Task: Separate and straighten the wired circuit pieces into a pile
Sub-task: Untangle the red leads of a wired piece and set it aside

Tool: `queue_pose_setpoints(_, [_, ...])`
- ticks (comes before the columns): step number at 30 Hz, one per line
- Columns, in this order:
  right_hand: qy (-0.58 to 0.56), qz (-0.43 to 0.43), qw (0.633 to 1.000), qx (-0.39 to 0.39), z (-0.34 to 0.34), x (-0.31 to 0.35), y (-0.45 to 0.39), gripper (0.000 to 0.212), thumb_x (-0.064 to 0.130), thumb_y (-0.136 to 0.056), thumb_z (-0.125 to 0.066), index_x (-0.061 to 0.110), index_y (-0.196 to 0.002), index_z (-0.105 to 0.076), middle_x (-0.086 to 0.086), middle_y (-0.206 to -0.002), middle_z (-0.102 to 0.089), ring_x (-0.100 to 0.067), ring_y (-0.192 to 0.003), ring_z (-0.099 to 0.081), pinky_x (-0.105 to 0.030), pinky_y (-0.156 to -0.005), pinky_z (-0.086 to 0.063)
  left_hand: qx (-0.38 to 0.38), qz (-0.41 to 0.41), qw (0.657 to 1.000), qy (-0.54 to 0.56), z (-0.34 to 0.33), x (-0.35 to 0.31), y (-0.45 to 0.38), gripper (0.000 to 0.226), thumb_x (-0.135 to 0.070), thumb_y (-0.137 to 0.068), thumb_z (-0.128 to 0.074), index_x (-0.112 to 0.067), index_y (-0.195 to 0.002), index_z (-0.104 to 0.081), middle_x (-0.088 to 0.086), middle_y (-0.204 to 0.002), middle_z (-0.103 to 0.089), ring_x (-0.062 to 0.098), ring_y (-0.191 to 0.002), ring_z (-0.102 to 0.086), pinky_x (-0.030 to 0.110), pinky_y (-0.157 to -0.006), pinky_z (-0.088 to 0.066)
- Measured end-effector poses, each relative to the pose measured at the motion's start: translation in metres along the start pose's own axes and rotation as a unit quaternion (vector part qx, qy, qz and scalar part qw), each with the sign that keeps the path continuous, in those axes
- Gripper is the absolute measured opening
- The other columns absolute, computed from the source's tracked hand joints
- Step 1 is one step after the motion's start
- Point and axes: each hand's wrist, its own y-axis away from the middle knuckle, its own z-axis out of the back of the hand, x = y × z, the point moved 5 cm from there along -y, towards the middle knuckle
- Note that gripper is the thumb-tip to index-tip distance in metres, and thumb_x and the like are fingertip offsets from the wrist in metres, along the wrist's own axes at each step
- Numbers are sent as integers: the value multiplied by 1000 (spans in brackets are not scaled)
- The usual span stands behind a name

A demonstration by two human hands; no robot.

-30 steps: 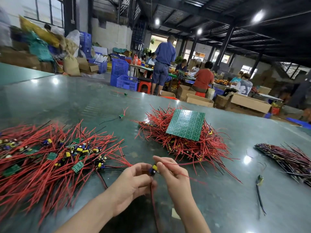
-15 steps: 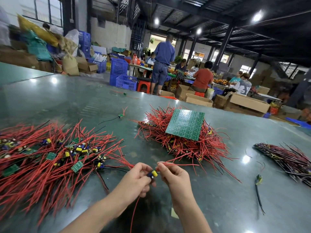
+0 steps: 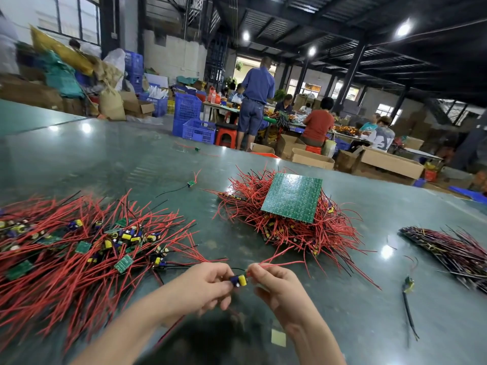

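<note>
Dark steel beams and bright round ceiling lamps (image 3: 403, 29) span the workshop around us, and their light glares in spots on the glossy green tabletop (image 3: 110, 159) where we work. Beyond its far edge a person in blue work clothes (image 3: 254, 101) stands with their back to us beside a red stool (image 3: 226, 136), others sit at a cluttered bench, and blue plastic crates (image 3: 196, 125) and open cardboard boxes (image 3: 390, 162) crowd the floor.

On the tabletop at our left lies a loose tangle of wired circuit pieces (image 3: 79, 248), red leads running every way among small green boards and yellow-and-blue parts. Ahead sits a denser heap of red-wired pieces (image 3: 290, 227) with a green circuit panel (image 3: 292, 197) lying tilted on top. At the far right a tidier bundle of dark-wired pieces (image 3: 453, 248) lies with its leads aligned. A lone piece with a black lead (image 3: 408, 284) lies near that bundle, and another stray piece (image 3: 190, 183) rests farther back.

Close to us, between the tangle and the heap, our left hand (image 3: 203, 288) pinches one wired circuit piece (image 3: 239, 280) by its yellow-and-blue part, fingers curled around it. Our right hand (image 3: 276, 285) pinches the same piece just beside it, thumb and forefinger closed on its red lead (image 3: 279, 264), which runs off to the right.
</note>
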Motion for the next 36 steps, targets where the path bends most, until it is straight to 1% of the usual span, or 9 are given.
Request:
queue_pose_setpoints(3, [21,29,999,-13,-7,0,0,27,43,-55,-73,19,-69,-76,7,-72,-68,-7,-74,-55,-25,-70,-37,-18,40,994,100,1,2,-1,17,-19,-62,-45,-10,-76,-44,16,-64,-65,12,-30,-34,9,-37,-16])
queue_pose_setpoints(6, [21,53,998,-5,-16,0,1,24,42,-59,-73,21,-72,-76,6,-74,-69,-5,-72,-56,-22,-68,-37,-54,14,996,63,-2,1,0,27,-34,-76,-55,-10,-86,-49,10,-66,-66,10,-31,-36,10,-34,-18])
queue_pose_setpoints(9, [-10,68,997,-39,-15,3,1,8,26,-76,-69,25,-76,-77,6,-77,-71,-4,-71,-60,-22,-68,-40,-91,-36,995,-10,-3,-3,-1,20,-21,-94,-54,-2,-87,-55,-4,-50,-55,4,-33,-32,15,-35,-23])
queue_pose_setpoints(10, [-23,72,996,-55,-12,4,1,14,19,-81,-66,26,-76,-77,6,-78,-72,-4,-72,-60,-22,-70,-40,-103,-45,993,-22,-2,-4,-2,23,-19,-95,-52,2,-87,-56,-6,-47,-52,3,-33,-31,13,-36,-24])
queue_pose_setpoints(17, [17,89,995,-38,-9,13,5,21,14,-86,-63,20,-71,-77,4,-70,-70,-3,-66,-56,-17,-66,-43,-144,-61,987,-15,3,-6,-1,33,-27,-92,-56,-12,-63,-60,-7,-40,-41,1,-32,-31,9,-36,-23])
queue_pose_setpoints(24, [116,101,988,8,-6,17,8,13,14,-86,-65,13,-74,-71,7,-66,-69,3,-65,-59,-10,-66,-44,-157,-94,969,-165,14,-6,0,34,-40,-81,-59,-24,-51,-61,-7,-40,-47,2,-40,-39,14,-47,-28])
queue_pose_setpoints(27, [88,103,990,-32,-3,15,5,12,16,-83,-68,13,-72,-73,6,-66,-69,3,-63,-58,-8,-63,-43,-165,-85,970,-154,14,-3,0,37,-24,-91,-59,-18,-55,-60,-4,-40,-50,2,-37,-39,11,-45,-29])
queue_pose_setpoints(32, [44,121,984,-125,7,15,1,8,9,-83,-67,7,-77,-72,5,-64,-71,6,-59,-61,-4,-57,-41,-183,-93,954,-219,11,-8,2,27,-23,-90,-58,-20,-65,-67,-6,-61,-67,1,-50,-50,16,-55,-37])
queue_pose_setpoints(36, [36,147,969,-196,7,12,1,12,5,-81,-69,11,-71,-73,6,-65,-72,5,-61,-63,-5,-58,-43,-212,-80,952,-206,10,-10,3,32,-20,-89,-59,-25,-57,-61,-5,-51,-61,2,-50,-51,22,-60,-41])
